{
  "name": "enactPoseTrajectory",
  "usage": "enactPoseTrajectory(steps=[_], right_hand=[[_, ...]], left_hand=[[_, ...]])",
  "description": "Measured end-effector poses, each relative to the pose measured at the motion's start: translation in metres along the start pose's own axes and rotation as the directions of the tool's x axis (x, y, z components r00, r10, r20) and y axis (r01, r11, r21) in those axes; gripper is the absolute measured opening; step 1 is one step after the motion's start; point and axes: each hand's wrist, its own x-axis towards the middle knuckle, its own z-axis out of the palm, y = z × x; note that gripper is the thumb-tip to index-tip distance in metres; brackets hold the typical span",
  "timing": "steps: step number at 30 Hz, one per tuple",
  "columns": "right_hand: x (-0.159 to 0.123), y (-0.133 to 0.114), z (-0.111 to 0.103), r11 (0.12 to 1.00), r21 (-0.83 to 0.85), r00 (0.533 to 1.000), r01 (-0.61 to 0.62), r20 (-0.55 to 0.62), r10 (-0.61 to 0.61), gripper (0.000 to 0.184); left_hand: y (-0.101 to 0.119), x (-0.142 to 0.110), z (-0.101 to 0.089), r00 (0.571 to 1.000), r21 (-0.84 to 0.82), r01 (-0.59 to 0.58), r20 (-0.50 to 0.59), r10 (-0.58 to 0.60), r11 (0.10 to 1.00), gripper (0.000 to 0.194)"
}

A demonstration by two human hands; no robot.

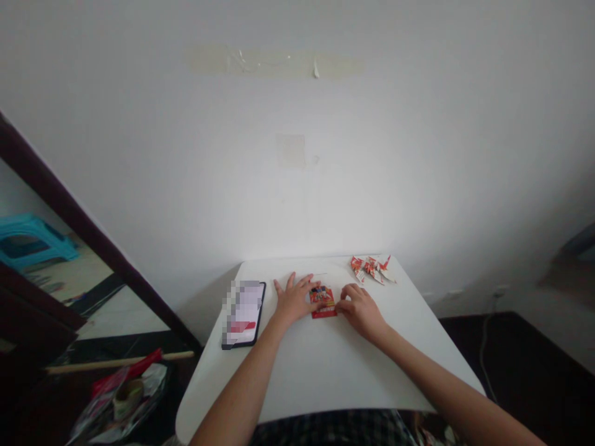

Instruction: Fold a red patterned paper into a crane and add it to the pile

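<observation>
A small red printed paper point(323, 301) lies on the white table point(325, 365) between my two hands. My left hand point(294, 298) rests flat on the table with fingers spread, its fingertips touching the paper's left edge. My right hand point(360, 308) has its fingers curled and pinches the paper's right edge.
A phone point(244, 313) lies on the table left of my left hand. Folded red-and-white paper figures point(372, 269) sit at the table's far right corner. The wall stands close behind the table. On the floor at the left lies a bag of clutter point(123, 396) and a wooden stick point(121, 360).
</observation>
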Motion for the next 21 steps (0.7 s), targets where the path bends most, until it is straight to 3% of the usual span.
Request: enactPoseTrajectory(steps=[10, 21], right_hand=[[0.006, 0.003, 0.011, 0.999, -0.033, 0.998, 0.015, -0.058, -0.017, 0.016], [0.04, 0.005, 0.017, 0.986, -0.118, 0.993, -0.116, -0.048, 0.111, 0.02]], left_hand=[[-0.001, 0.001, 0.001, 1.0, 0.017, -0.009, -0.007, 0.009, 1.0, 0.071], [0.0, 0.0, -0.002, 1.0, 0.009, -0.003, -0.004, 0.004, 1.0, 0.066]])
